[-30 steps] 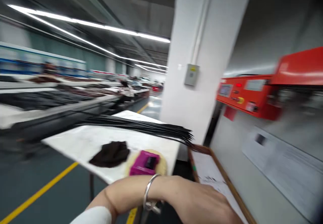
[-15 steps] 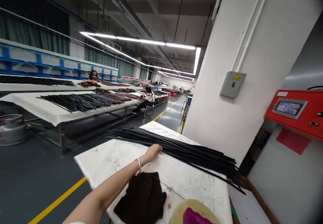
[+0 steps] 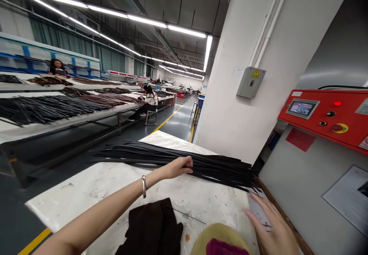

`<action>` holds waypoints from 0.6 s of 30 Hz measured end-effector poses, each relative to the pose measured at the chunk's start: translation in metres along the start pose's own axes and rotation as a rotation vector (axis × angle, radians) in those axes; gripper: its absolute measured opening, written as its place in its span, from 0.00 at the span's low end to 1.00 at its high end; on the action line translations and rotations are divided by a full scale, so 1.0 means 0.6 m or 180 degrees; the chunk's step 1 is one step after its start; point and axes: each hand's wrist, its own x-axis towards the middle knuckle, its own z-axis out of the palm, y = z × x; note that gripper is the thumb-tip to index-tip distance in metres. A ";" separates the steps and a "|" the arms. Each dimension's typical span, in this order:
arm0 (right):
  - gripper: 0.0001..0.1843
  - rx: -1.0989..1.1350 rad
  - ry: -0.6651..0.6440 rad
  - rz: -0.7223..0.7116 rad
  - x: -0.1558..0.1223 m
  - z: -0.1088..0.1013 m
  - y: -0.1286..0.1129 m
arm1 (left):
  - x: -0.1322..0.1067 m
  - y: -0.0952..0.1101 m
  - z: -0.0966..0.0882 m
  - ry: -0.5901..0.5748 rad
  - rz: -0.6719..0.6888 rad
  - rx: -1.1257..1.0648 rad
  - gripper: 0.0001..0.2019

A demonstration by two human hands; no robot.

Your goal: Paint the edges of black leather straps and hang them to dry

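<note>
My left hand (image 3: 181,167), with a silver bangle at the wrist, is at the near edge of a long bundle of black strips (image 3: 221,169). Its fingers are curled around some of the strips, the thumb on the near side. The bundle lies across the white-covered table (image 3: 207,197) and sticks out past its left side. At lower right my right hand (image 3: 273,224) is blurred, fingers apart and holding nothing, close to the bundle's right end. A dark brown cloth (image 3: 155,224) lies below my left forearm. Beside it sits a yellowish round thing (image 3: 201,239) with a purple piece (image 3: 224,247) on it.
A white pillar (image 3: 230,125) with a grey switch box (image 3: 251,82) rises behind the table. On the right stands a machine with a red control panel (image 3: 327,113). Long tables with strips (image 3: 57,107) stand at left, where two people (image 3: 151,98) sit.
The view has turned right and down. My right hand has come in at lower right. My left hand has slid right along the bundle, and the loose strips at its right end are drawn in.
</note>
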 end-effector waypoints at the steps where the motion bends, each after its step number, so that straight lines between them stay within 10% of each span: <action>1: 0.32 -0.0097 -0.0285 -0.0534 0.041 0.032 -0.015 | 0.002 0.033 -0.005 -0.0020 0.0109 -0.0117 0.10; 6: 0.32 -0.0496 -0.0862 -0.1139 0.172 0.099 -0.052 | -0.019 0.163 -0.043 -0.0193 0.0363 -0.0641 0.17; 15: 0.31 -0.0834 -0.0347 0.0446 0.101 -0.162 0.278 | -0.170 0.131 -0.188 -0.0094 -0.0850 -0.1121 0.24; 18: 0.26 -0.0367 -0.0723 0.0580 0.067 -0.183 0.286 | -0.155 0.187 -0.187 -0.0152 -0.0765 -0.1029 0.22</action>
